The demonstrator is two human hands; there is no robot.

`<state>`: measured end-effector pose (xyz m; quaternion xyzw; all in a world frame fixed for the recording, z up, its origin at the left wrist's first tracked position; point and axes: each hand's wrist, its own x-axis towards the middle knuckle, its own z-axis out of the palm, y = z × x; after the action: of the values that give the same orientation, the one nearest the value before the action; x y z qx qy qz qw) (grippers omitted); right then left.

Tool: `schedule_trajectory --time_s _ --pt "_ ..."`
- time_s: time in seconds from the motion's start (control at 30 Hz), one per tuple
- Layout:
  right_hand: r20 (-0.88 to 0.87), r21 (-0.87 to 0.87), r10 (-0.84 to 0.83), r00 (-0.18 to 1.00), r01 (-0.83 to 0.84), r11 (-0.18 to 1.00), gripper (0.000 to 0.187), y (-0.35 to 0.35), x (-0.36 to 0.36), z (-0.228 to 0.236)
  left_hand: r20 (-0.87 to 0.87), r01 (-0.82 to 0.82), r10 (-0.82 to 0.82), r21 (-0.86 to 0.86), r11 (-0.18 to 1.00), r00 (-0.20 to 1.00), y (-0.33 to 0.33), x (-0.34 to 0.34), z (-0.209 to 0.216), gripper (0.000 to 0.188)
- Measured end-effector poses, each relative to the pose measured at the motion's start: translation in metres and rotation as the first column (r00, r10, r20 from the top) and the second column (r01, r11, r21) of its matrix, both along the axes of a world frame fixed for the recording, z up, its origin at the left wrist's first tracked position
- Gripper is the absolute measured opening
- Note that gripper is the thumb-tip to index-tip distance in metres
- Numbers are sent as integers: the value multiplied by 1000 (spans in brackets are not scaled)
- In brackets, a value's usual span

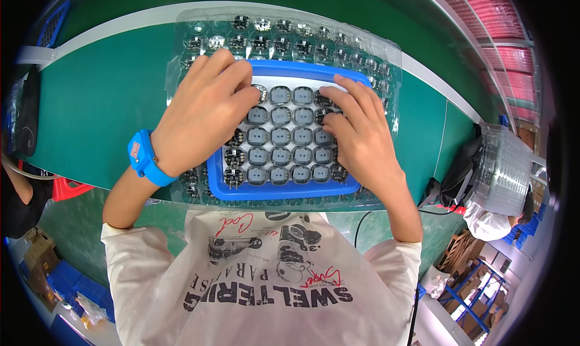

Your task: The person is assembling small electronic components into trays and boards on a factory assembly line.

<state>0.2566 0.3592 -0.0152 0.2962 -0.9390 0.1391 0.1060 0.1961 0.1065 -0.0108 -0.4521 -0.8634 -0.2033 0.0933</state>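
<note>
A blue tray with a white inside holds rows of rounded grey plastic housings. Small black circuit boards lie along its left side, and more sit by its right side. At the tray's far left corner my left hand, with a blue wrist strap, has its fingers bent and pinched at a small round circuit board, partly hidden by the fingertips. My right hand reaches over the right edge, fingers apart, fingertips touching or just above the dark boards there.
Clear plastic blister trays with more circuit boards lie under and beyond the blue tray on the green table. A black bag and a stack of clear trays stand at the right. A red stool is at the left.
</note>
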Motion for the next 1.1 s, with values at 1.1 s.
schedule_trajectory --time_s 1.1 --pt "145 -264 18 989 21 964 5 36 -34 23 233 53 -65 56 997 970 0 -20 19 8"
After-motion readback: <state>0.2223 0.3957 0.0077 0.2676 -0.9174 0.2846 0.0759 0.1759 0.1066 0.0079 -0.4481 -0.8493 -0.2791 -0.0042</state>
